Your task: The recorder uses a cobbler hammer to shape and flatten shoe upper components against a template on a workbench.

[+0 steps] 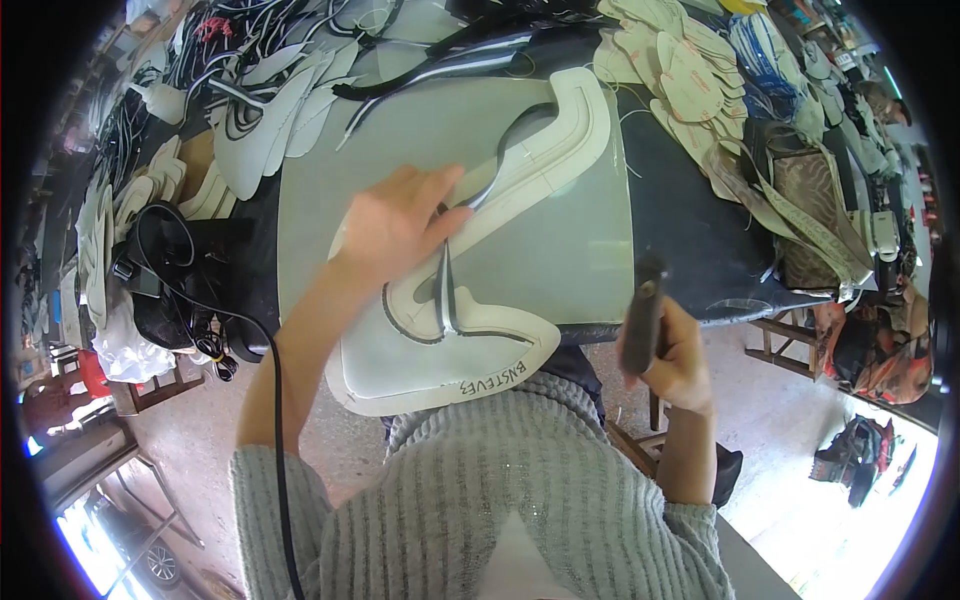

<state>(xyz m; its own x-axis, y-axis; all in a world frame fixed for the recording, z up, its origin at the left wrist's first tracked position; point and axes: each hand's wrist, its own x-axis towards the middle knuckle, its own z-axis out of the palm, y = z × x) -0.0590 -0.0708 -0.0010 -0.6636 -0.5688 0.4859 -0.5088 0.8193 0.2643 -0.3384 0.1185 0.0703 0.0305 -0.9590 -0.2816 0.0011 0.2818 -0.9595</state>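
A large white pattern board (575,130) with a curved cut-out lies on a pale grey work mat (310,130); its rounded near end hangs over the table edge. A narrow black-and-grey strip (447,290) curves along the board, from the far upper arm down into the near cut-out. My left hand (395,220) is over the board's middle, its thumb and fingers closed on this strip. Off the mat's near right corner, my right hand (680,360) grips a dark, elongated hand tool (642,325); its exact kind is unclear.
Stacks of cream cut pieces (690,80) lie at the far right, beside a brown patterned bag (810,220). More white pieces (265,130) and tangled black and white strips (450,55) cover the far left and back. A black cable (275,400) runs past my left arm.
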